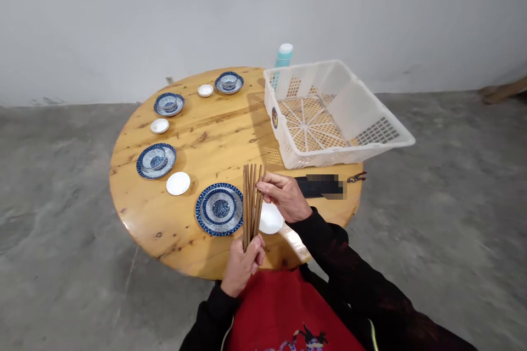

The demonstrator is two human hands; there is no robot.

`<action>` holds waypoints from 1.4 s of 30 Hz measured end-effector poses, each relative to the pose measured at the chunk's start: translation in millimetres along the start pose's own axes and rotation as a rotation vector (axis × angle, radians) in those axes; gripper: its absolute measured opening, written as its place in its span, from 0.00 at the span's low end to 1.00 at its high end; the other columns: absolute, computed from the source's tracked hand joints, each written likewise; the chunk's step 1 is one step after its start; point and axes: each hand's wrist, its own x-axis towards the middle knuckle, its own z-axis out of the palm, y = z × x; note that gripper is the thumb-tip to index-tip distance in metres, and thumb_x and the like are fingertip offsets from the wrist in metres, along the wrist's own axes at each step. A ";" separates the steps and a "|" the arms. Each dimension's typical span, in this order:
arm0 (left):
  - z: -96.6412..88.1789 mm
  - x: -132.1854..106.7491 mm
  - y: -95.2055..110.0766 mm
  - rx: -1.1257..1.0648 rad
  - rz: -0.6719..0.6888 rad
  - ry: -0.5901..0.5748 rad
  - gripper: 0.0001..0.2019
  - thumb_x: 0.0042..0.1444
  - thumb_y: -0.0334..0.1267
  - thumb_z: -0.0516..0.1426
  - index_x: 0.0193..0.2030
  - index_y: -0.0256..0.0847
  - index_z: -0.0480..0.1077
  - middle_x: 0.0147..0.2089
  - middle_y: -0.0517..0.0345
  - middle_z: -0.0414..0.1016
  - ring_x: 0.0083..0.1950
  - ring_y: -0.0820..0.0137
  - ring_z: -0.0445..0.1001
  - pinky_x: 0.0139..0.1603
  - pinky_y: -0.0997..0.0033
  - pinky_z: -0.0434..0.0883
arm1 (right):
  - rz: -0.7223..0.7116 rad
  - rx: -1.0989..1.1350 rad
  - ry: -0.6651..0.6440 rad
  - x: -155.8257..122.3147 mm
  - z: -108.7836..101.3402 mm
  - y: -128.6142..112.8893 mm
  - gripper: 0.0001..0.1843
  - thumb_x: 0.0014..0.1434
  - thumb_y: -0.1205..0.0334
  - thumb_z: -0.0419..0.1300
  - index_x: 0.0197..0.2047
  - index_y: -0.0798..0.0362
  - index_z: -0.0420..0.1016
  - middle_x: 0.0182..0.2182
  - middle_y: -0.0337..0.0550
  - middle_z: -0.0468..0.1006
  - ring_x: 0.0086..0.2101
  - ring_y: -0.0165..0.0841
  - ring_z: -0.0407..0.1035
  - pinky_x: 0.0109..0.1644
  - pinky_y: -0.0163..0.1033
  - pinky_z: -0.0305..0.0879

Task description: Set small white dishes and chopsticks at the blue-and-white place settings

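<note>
My left hand (242, 266) is closed round the lower end of a bundle of several brown chopsticks (250, 200), held upright over the near edge of the round wooden table (214, 131). My right hand (284, 194) pinches one or two chopsticks near the top of the bundle. Just left of the bundle lies a blue-and-white plate with a small bowl on it (219, 209). A small white dish (270, 219) lies under my right hand, partly hidden by it.
Three more blue plates with bowls (156, 160) (169, 103) (229, 82) and small white dishes (178, 183) (160, 125) (205, 90) ring the table. A white plastic basket (354, 115) overhangs the right edge. A teal bottle (283, 57) stands behind it. A dark object (313, 185) lies beside my right hand.
</note>
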 end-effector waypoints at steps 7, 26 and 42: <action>16.1 -8.5 -3.5 -0.061 -0.044 0.048 0.26 0.59 0.64 0.56 0.36 0.37 0.67 0.21 0.66 0.66 0.16 0.83 0.52 0.17 0.79 0.47 | -0.050 -0.037 -0.013 -5.9 -26.2 15.3 0.18 0.52 0.48 0.69 0.27 0.53 0.74 0.19 0.33 0.69 0.17 0.24 0.60 0.22 0.32 0.55; 34.0 -11.6 -9.1 -0.125 -0.031 0.082 0.26 0.59 0.60 0.58 0.40 0.34 0.70 0.28 0.56 0.77 0.15 0.82 0.62 0.16 0.80 0.53 | 0.014 -0.012 -0.176 -6.3 -53.6 19.1 0.23 0.49 0.42 0.71 0.25 0.55 0.75 0.19 0.35 0.72 0.20 0.25 0.62 0.26 0.34 0.59; 33.1 -6.6 -18.6 -0.271 0.027 0.622 0.24 0.53 0.60 0.62 0.36 0.36 0.72 0.28 0.57 0.78 0.27 0.70 0.79 0.25 0.76 0.72 | -0.340 -0.232 0.179 -5.9 -84.0 -5.4 0.15 0.57 0.49 0.69 0.30 0.52 0.78 0.21 0.34 0.72 0.21 0.27 0.67 0.25 0.34 0.66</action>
